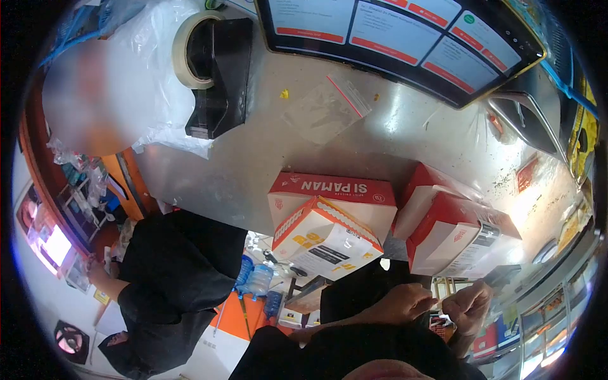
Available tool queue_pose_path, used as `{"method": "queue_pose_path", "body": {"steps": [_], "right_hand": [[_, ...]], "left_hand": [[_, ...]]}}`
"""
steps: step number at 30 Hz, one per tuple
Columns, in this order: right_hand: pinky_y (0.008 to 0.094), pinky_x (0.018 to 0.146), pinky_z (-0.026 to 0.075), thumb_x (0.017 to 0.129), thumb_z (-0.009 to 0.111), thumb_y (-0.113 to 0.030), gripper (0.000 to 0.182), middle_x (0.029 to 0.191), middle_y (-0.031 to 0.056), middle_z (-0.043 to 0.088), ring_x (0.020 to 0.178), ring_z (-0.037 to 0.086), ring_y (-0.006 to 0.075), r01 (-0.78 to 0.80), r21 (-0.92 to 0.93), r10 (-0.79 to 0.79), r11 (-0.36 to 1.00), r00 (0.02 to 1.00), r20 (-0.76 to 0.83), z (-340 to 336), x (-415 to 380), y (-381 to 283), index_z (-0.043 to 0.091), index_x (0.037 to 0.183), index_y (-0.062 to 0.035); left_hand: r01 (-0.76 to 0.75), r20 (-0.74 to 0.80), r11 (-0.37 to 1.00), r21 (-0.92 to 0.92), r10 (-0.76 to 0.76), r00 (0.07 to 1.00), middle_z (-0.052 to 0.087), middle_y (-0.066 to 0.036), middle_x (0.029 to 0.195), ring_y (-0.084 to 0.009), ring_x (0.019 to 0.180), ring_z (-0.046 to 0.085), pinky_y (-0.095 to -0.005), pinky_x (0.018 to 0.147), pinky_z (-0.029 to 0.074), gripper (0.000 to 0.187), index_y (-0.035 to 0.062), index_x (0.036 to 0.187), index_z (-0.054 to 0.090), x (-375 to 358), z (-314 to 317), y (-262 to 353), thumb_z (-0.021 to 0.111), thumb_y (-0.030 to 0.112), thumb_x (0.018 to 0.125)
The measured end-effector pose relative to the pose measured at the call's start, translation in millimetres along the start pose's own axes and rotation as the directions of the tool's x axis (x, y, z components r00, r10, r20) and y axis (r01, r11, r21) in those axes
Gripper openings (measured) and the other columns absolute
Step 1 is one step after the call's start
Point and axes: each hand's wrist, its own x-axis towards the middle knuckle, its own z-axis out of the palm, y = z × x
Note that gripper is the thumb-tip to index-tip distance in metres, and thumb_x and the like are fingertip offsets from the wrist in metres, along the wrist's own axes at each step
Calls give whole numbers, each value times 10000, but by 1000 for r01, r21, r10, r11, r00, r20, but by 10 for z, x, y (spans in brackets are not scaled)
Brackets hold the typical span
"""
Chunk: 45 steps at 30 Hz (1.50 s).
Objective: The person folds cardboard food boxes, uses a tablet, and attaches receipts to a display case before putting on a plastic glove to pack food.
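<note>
Currently, my left hand [406, 302] and right hand [468, 307] are raised near the close edge of the bench [237, 171], side by side with a narrow gap between them. The fingers of both hands are curled inward, with thumb and fingertips drawn together and turned toward the opposite hand; no held item can be made out, and whether something thin sits between the tips I cannot tell. The front red-and-white box [438, 242] lies directly forward of both hands, its longer side running roughly crosswise, skewed to the line of the bench edge. Neither hand is clearly nearer to this box. A second red-and-white box [421, 183] lies just behind it. The orange-and-white box [326, 244] lies forward and to the left of the fingers, set at a slant in front of the lettered red box [370, 191]; my left hand is the nearer one to it. Contact between the hands and the boxes is not visible, and depth at the near corners cannot be judged with certainty.
</note>
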Motion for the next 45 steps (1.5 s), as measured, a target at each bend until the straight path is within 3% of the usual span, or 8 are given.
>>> {"method": "queue_pose_path", "body": {"steps": [12, 18, 26, 29, 31, 34, 40, 45], "right_hand": [[195, 439, 364, 681, 703, 99, 263, 563, 42, 560, 461, 490, 54, 8, -13, -9, 1000, 998, -67, -76, -117, 118, 496, 689, -63], [322, 402, 327, 756, 794, -164, 351, 576, 40, 495, 412, 400, 110, 19, 217, -72, 976, 967, 242, -502, -408, 289, 457, 745, -67], [289, 420, 322, 779, 774, -219, 345, 489, 28, 447, 435, 421, 108, 238, 557, -387, 796, 907, 165, -1788, -1180, 1473, 491, 697, -40], [290, 564, 342, 902, 591, -298, 262, 645, -35, 354, 588, 392, 112, 149, 272, -42, 951, 932, -361, -2477, -1286, 2388, 496, 784, -84], [231, 572, 325, 938, 569, -262, 218, 705, -59, 397, 623, 381, 65, 59, -193, -116, 979, 948, -298, -2773, -917, 2491, 512, 818, -88], [205, 555, 307, 946, 578, -270, 215, 697, -74, 430, 620, 372, 34, 116, -113, -151, 987, 910, -387, -3260, -384, 2879, 557, 841, -84], [244, 559, 374, 894, 657, -227, 196, 668, -22, 518, 623, 439, 49, 420, -392, -560, 819, 733, -385, -3879, 1262, 3516, 610, 867, -38], [332, 581, 431, 879, 652, -246, 204, 653, 81, 574, 618, 541, 170, 484, -492, -607, 723, 786, -119, -3896, 2447, 4169, 609, 869, -47]], "left_hand": [[-70, 81, 982, -176, 85, 993, 603, -228, 827, -384, 751, 594, -436, 660, 454, 134, -32, 852, 553, 23, 182, -113, 513, 84, 907], [-140, 206, 990, -6, 138, 969, 573, -191, 675, -373, 643, 576, -425, 570, 422, 49, -8, 684, 564, 0, 536, -468, 580, 32, 707], [-60, 206, 970, -234, 110, 972, 490, -79, 471, -173, 428, 499, -320, 410, 343, 157, 39, 473, 455, -26, 1285, -1268, 525, 66, 611], [-82, 87, 994, -72, 88, 992, 408, -46, 453, -118, 413, 402, -284, 403, 286, 149, 48, 466, 398, 68, 1452, -1856, 406, 62, 613], [31, -34, 998, 60, -29, 999, 346, -25, 448, -79, 427, 346, -278, 408, 247, 174, 41, 482, 370, 227, 1405, -2193, 418, 80, 645], [-256, -82, 874, 412, 315, 945, 362, -7, 526, -73, 501, 338, -270, 469, 251, 163, 54, 531, 380, 567, 1069, -2863, 422, 75, 686], [207, -406, 835, 511, 22, 914, 498, 3, 680, -81, 605, 404, -232, 576, 356, 379, 27, 1003, 587, 1595, -348, -3195, 394, 353, 1000], [40, -231, 322, 946, 582, 780, 645, -98, 807, -201, 737, 608, -334, 689, 473, 232, 58, 1034, 624, 2495, -2481, -3708, 519, 249, 953]]}}
